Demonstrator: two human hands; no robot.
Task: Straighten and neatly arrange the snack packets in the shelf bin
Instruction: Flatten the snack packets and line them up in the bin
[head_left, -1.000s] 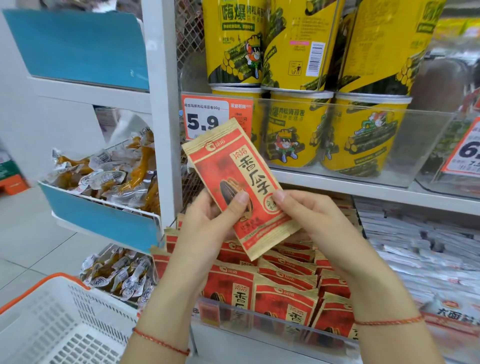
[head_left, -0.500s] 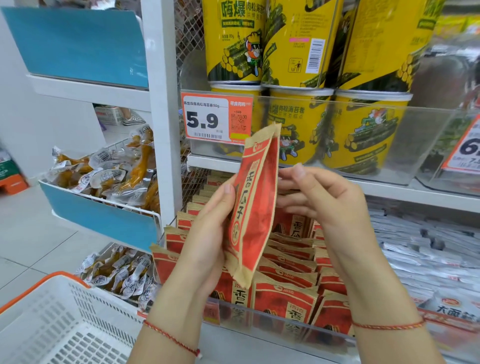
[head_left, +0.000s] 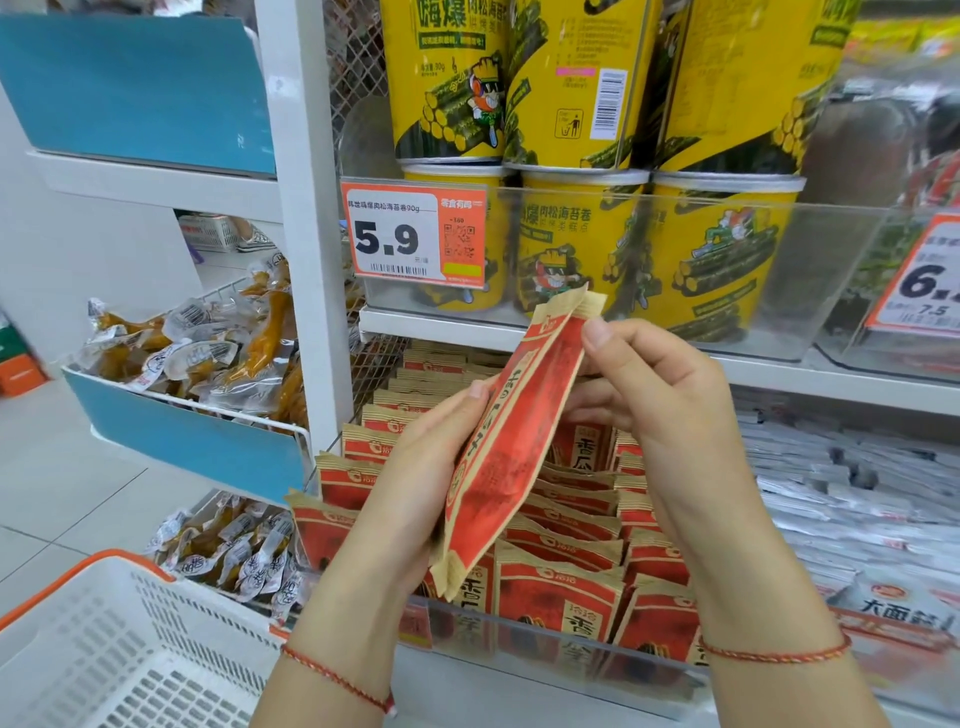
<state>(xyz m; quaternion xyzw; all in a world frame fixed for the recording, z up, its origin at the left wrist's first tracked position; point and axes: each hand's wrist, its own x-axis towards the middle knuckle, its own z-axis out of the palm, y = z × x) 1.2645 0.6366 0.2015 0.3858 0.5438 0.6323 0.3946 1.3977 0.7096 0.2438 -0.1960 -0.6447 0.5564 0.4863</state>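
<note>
A white basket (head_left: 104, 649) with an orange rim sits nearest, lower left. Beyond it, the clear shelf bin (head_left: 561, 642) holds upright rows of red snack packets (head_left: 558, 592). Above the bin, the left hand (head_left: 415, 483) grips the lower edge of one raised packet (head_left: 511, 441), turned edge-on; the right hand (head_left: 660, 400) pinches its top. Yellow canisters (head_left: 722, 254) stand on the shelf above.

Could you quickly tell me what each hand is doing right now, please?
Left hand: holds the red snack packet along its lower side.
Right hand: fingers pinch the same packet near its top.
</note>
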